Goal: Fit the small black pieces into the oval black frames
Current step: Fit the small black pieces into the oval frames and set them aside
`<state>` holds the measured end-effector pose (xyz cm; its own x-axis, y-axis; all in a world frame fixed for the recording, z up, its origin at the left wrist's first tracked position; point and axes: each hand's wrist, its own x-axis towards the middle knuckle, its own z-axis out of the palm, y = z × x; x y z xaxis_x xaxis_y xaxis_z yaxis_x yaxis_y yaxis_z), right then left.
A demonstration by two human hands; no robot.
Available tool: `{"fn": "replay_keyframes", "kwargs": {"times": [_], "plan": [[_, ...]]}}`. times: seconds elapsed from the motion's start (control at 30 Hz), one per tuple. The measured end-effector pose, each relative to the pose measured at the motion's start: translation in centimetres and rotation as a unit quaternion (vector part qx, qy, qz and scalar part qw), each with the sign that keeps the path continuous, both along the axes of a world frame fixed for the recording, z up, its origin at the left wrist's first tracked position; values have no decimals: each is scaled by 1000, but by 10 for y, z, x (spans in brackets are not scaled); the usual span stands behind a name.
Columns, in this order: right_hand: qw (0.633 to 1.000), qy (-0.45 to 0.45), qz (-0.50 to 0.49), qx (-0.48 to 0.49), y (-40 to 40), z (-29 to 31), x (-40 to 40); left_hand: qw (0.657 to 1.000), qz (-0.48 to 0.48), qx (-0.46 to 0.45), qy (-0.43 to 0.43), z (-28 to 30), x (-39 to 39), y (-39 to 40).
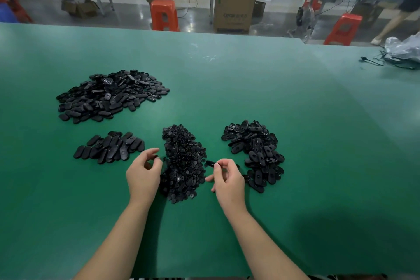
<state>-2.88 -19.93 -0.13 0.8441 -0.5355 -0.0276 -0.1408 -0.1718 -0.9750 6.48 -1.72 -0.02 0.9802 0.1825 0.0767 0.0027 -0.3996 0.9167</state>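
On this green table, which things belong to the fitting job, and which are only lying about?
Job:
left hand, pinching a small black piece
right hand, holding an oval black frame
middle pile of small pieces
right pile of frames
two left piles of oval parts

Lying about:
plastic bag
black cable

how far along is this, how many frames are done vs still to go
Likely done: the big far-left pile and the small near-left pile. In hand: the right hand pinches an oval frame; the left hand pinches a small piece. Left: the frame pile on the right and the small-piece heap.
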Motion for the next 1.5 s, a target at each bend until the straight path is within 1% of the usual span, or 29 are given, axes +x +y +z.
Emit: {"fn": "replay_keyframes", "kwargs": {"times": [0.1,0.17,0.2,0.3,0.43,0.53,0.7,0.87,1.07,1.27,1.4,1.5], "plan": [[1000,-5,-7,15,-1,0,1,996,-38,-75,20,11,-8,-24],[999,-12,-14,35,0,0,2,984,-84,-150,51,21,-14,-45],[999,-14,-18,43,0,0,2,977,-107,-172,66,25,-16,-55],[998,-14,-22,49,-1,-1,3,964,-161,-182,104,32,-21,-75],[998,-9,-25,51,-2,-4,3,959,-162,-181,149,33,-24,-85],[999,-10,-22,43,-3,-4,3,961,-149,-164,165,33,-25,-86],[999,-10,-17,35,-3,-6,2,964,-158,-122,177,33,-26,-85],[1000,-9,-9,15,-4,-10,4,977,-163,-18,135,32,-29,-90],[1000,-8,-4,-3,-7,-11,4,977,-174,66,103,36,-32,-97],[1000,-12,-1,-6,-8,-12,3,977,-173,79,93,37,-35,-99],[1000,-16,-4,18,-9,-11,4,979,-169,92,70,35,-34,-101],[998,-20,-19,53,-9,-10,4,976,-179,73,98,33,-31,-99]]}}
